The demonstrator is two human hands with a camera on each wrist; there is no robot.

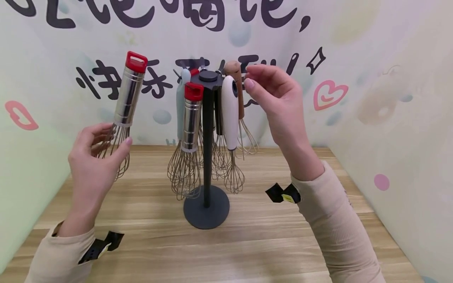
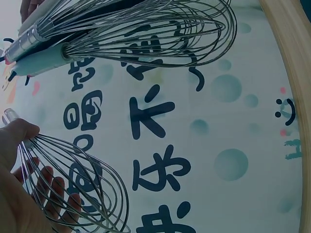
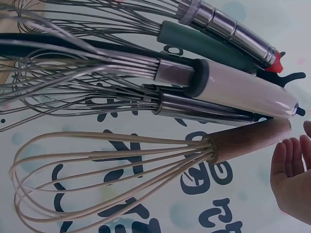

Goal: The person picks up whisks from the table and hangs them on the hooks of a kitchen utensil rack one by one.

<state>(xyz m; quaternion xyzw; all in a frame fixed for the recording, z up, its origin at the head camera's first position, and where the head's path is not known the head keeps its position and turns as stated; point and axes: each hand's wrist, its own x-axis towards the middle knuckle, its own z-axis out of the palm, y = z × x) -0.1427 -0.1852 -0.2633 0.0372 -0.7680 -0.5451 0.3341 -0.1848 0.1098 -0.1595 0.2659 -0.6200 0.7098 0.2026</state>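
My left hand [image 1: 93, 161] holds a whisk [image 1: 128, 94] with a shiny metal handle and red end loop. The thumb and fingers are around its wires just below the handle, and the whisk tilts, handle up. In the left wrist view, the thumb [image 2: 22, 127] lies where wires and handle meet. My right hand [image 1: 277, 94] is beside the top of a wooden-handled whisk [image 3: 250, 141], fingers loosely bent. Nothing is visible in its grasp; whether the fingertips touch the wood I cannot tell. That whisk hangs from a black rotating-style stand [image 1: 207, 157].
Several other whisks hang on the stand, including a white-handled one [image 1: 231, 114], a light blue one [image 1: 182, 102] and a second red-topped metal one [image 1: 192, 122]. The round base [image 1: 207, 216] stands on a wooden table [image 1: 148, 251]. Printed walls [image 1: 396, 129] enclose the back and sides.
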